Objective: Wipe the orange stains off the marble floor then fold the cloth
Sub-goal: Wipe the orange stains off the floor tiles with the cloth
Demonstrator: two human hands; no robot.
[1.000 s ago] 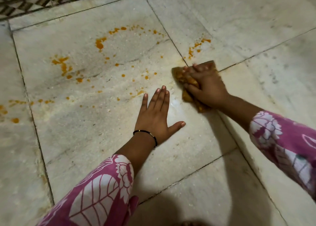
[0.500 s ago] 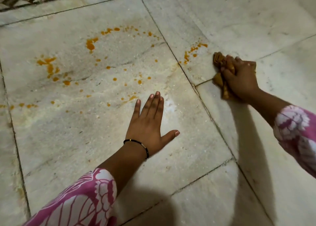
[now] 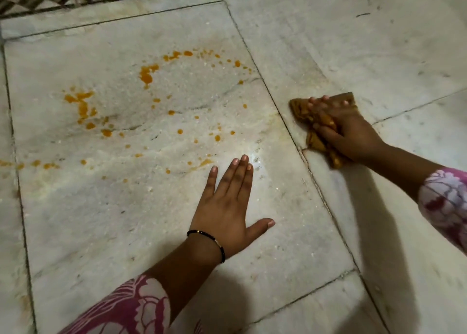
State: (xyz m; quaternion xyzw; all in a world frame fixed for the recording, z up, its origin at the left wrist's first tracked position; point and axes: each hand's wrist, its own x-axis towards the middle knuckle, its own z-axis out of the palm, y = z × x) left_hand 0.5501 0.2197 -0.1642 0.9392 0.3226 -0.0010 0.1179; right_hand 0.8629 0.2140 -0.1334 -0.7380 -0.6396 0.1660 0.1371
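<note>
Wiping underway: right hand (image 3: 351,134) clutches the bunched orange-brown cloth (image 3: 300,108); left hand (image 3: 227,204) lies flat, grip apart. Next, the scattered orange stains (image 3: 146,74) leftward.

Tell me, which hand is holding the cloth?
The right hand grips the orange-stained cloth. The left hand lies flat on the marble, holding nothing.
</note>
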